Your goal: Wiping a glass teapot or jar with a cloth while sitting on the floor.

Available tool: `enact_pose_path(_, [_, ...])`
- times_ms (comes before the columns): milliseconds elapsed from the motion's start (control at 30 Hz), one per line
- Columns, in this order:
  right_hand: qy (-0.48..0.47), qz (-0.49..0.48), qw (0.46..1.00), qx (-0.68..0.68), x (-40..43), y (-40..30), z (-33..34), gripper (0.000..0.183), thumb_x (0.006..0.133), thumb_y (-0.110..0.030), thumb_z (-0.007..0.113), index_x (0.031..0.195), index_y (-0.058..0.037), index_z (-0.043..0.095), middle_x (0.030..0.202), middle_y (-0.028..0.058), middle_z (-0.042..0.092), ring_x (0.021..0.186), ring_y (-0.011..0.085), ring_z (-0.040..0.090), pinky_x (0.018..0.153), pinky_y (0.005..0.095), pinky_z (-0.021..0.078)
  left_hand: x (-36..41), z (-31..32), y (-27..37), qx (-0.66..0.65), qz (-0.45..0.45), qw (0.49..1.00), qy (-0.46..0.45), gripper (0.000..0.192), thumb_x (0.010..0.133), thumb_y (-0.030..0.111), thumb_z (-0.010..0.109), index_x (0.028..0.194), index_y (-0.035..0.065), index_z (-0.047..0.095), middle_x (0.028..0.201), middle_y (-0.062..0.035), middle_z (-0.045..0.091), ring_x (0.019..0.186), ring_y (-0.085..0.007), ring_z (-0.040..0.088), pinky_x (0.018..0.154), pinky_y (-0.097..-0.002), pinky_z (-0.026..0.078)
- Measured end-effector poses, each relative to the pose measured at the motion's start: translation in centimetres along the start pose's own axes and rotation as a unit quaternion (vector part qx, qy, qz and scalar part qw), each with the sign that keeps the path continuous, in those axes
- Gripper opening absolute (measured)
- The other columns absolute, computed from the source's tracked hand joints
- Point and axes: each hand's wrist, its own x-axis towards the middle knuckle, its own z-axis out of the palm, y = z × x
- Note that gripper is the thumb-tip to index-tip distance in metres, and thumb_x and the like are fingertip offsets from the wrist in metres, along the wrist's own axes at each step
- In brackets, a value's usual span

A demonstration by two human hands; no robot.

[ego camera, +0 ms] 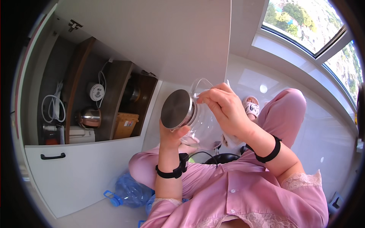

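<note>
A clear glass vessel, probably a kettle, is tilted in front of me with its round metal base facing up and left. A transparent handle stands out behind it. My left hand supports it from below, thumb against the rim of the base. My right hand pinches a piece of white tissue or cloth against the band beside the base. More white material shows near my left thumb, partly seen through the glass.
To the left, an open cabinet holds a power base, a metal pot or kettle, a coiled white cord and a wooden box. Its large door spans above. Blue plastic bottles lie lower left. A black object sits between my legs.
</note>
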Motion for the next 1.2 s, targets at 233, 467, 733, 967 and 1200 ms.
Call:
enact_pose_path(233, [-0.003, 0.039, 0.999, -0.015, 0.0, -0.4, 0.3, 0.014, 0.094, -0.005, 0.06, 0.105, -0.0041, 0.068, 0.096, 0.0074, 0.071, 0.095, 0.0279, 0.059, 0.084, 0.0372, 0.0488, 0.3, 0.6, 0.2, 0.006, -0.005, 1.0, 0.002, 0.074, 0.069, 0.03, 0.091, 0.126, -0.0021, 0.059, 0.114, -0.0064, 0.066, 0.103, -0.0148, 0.063, 0.091, -0.0295, 0.049])
enact_pose_path(467, [0.031, -0.11, 0.986, -0.123, -3.0, -2.2, 2.4, 0.031, 0.079, -0.007, 0.067, 0.111, -0.0094, 0.069, 0.121, -0.0001, 0.069, 0.106, 0.0247, 0.059, 0.082, 0.0396, 0.0487, 0.8, -0.3, -0.5, -0.036, 0.003, 0.998, 0.059, 0.069, 0.073, 0.018, 0.086, 0.132, 0.0, 0.056, 0.123, -0.0072, 0.064, 0.111, -0.0179, 0.062, 0.097, -0.0328, 0.048])
enact_pose_path(733, [-0.04, -0.289, 0.946, -0.142, -4.9, -1.4, 3.0, 0.025, 0.083, -0.014, 0.07, 0.109, -0.0131, 0.071, 0.127, -0.0012, 0.069, 0.132, 0.0234, 0.053, 0.104, 0.0446, 0.0417, 0.9, -2.4, -1.1, -0.038, -0.061, 0.995, 0.063, 0.072, 0.09, 0.047, 0.069, 0.143, 0.003, 0.046, 0.148, -0.0191, 0.048, 0.14, -0.032, 0.044, 0.117, -0.0482, 0.031])
enact_pose_path(967, [-0.025, -0.28, 0.954, -0.107, -5.6, 0.1, 1.9, 0.029, 0.08, -0.011, 0.07, 0.109, -0.0099, 0.073, 0.125, 0.0019, 0.07, 0.129, 0.0246, 0.058, 0.106, 0.045, 0.0464, 1.1, -3.7, -1.4, -0.042, -0.053, 0.994, 0.085, 0.076, 0.092, 0.051, 0.064, 0.145, 0.0012, 0.043, 0.153, -0.0206, 0.042, 0.146, -0.033, 0.035, 0.121, -0.0506, 0.021])
enact_pose_path(1200, [0.091, -0.03, 0.995, -0.033, -3.4, 1.6, -0.4, 0.037, 0.08, 0.007, 0.064, 0.115, -0.004, 0.07, 0.116, 0.0143, 0.071, 0.11, 0.0332, 0.068, 0.092, 0.0379, 0.0544, 0.5, -3.0, -0.5, -0.055, -0.018, 0.998, 0.016, 0.081, 0.09, 0.05, 0.069, 0.15, 0.0053, 0.039, 0.154, -0.0195, 0.039, 0.145, -0.0349, 0.036, 0.121, -0.0542, 0.026])
